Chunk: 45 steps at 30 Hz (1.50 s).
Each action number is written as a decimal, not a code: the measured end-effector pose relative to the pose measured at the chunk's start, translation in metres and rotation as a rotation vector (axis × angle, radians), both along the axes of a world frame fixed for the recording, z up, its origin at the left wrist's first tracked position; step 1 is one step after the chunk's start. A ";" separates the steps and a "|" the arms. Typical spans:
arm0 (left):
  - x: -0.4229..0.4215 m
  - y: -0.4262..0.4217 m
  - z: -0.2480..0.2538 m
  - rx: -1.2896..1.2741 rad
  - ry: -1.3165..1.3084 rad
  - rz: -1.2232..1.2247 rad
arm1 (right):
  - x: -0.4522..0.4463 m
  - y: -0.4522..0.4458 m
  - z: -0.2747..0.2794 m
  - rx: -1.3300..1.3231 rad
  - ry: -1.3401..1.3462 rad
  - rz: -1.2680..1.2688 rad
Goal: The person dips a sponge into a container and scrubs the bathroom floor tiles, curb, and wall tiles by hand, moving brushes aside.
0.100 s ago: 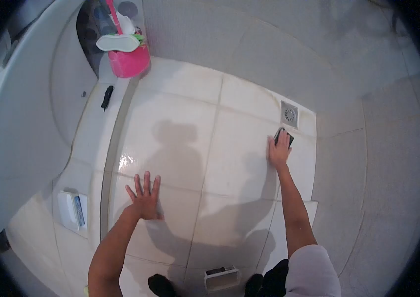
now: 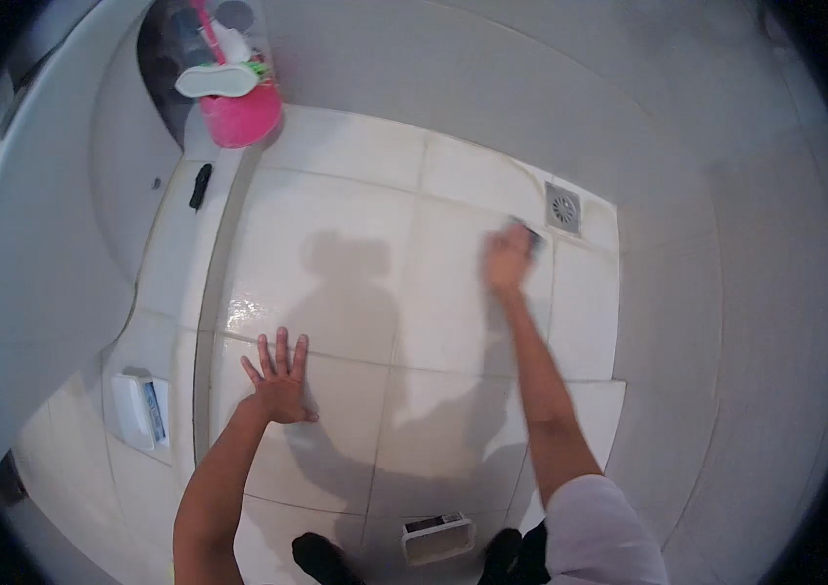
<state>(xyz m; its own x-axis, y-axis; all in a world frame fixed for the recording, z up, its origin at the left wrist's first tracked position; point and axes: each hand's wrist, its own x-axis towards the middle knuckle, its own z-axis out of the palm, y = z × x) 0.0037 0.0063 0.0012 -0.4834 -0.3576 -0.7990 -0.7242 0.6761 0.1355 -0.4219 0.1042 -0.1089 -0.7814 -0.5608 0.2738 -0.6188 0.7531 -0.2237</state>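
Observation:
My left hand (image 2: 280, 393) rests palm down on the white floor tiles (image 2: 336, 341), its fingers spread and nothing in it. Farther off, my right hand (image 2: 509, 258) is smeared by motion, left of the drain grate (image 2: 563, 209). Under its fingers is a black scrubbing pad (image 2: 534, 239), pressed against the tiles; mostly my hand covers it, and only its dark edge shows.
A pink bucket (image 2: 243, 117) with brushes stands at the back left. On the ledge lies a small black object (image 2: 200, 185). A white box (image 2: 131, 409) sits at the left, and an open white container (image 2: 438, 542) between my feet. Grey walls rise behind and right.
My right hand has swept left and slightly away from me with the black scrubbing pad, off the spot just below the drain. My left hand stays planted; the view has shifted a little.

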 end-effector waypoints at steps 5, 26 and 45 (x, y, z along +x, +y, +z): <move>-0.001 0.000 -0.005 -0.055 0.001 0.011 | 0.243 -0.072 0.044 -0.085 -0.199 0.819; 0.000 0.062 0.030 -0.456 0.287 -0.270 | 0.080 0.310 0.182 -0.874 -2.029 0.032; 0.008 0.263 -0.001 0.607 0.449 -0.258 | 0.164 0.361 0.195 -0.238 -2.006 -0.099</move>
<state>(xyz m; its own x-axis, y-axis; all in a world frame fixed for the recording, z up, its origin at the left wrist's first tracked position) 0.0119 0.2691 0.0007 -0.8135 0.2449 -0.5275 -0.3435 0.5297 0.7755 -0.2584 0.4654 0.0858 -0.0354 -0.5959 -0.8023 0.6148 0.6199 -0.4875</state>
